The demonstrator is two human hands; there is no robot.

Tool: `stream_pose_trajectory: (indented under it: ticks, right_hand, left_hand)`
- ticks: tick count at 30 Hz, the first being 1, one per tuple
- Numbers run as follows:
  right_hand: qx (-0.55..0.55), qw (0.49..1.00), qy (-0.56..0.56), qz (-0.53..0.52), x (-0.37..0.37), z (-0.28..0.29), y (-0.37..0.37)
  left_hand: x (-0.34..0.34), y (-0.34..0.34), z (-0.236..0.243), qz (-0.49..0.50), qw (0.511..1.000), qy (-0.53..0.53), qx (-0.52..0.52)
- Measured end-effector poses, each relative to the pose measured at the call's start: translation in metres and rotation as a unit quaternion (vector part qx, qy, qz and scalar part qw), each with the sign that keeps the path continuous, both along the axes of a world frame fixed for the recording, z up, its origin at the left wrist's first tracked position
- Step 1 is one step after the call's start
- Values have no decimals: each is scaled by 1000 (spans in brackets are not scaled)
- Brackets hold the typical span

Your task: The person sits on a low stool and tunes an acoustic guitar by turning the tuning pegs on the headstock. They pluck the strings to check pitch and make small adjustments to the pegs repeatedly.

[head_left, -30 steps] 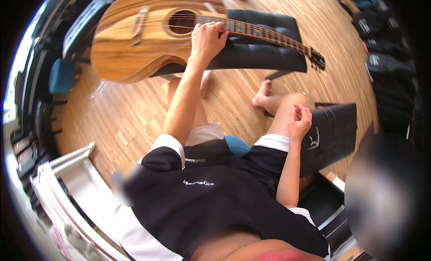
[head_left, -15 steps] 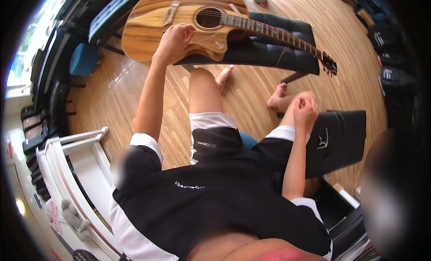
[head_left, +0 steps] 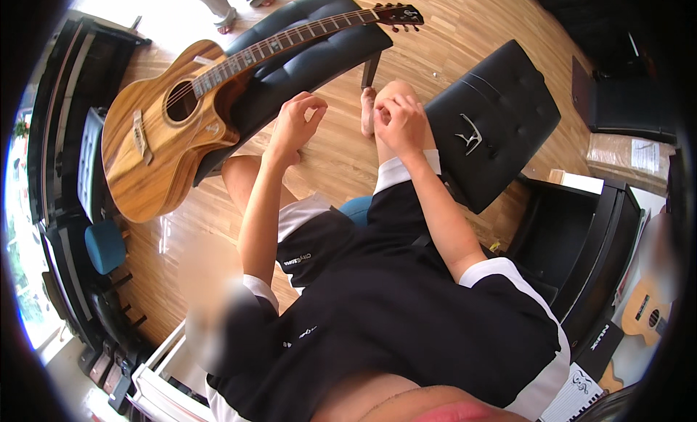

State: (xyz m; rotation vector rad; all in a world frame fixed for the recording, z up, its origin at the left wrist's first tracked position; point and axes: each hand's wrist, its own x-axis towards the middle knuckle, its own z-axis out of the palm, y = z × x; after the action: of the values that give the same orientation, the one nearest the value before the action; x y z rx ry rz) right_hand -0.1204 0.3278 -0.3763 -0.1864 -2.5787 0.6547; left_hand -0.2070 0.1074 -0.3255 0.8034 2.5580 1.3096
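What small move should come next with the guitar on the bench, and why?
I'd probably bring the left hand over to steady the guitar's body: it seems to jut past the end of the black bench under it, and neither hand touches it. The left is nearer; the right hand is farther off. Whether either pinches something thin, I can't tell.

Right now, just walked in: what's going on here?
A seated person has an acoustic guitar lying face up across a black bench in front. The left hand is half curled, apart from the guitar; the right hand is curled near the right knee. I can't tell if either pinches anything thin. A pale clamp-like piece lies on the second bench, on the right.
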Motion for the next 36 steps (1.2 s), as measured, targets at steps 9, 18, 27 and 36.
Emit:
stream_pose_trajectory:
  ticks: [9,18,27,36]
  right_hand:
    - [-286,957,-7,-53,-41,-9,67]
    - [-222,964,34,-140,-214,-84,194]
    - [-108,978,-20,-175,-236,-105,197]
    - [45,992,-8,-120,-245,-78,200]
  left_hand:
    - [-101,31,-90,181,725,-385,541]
    - [-159,49,-101,161,653,-385,632]
    - [-181,49,-116,195,662,-368,623]
    - [-183,52,-117,176,679,-354,618]
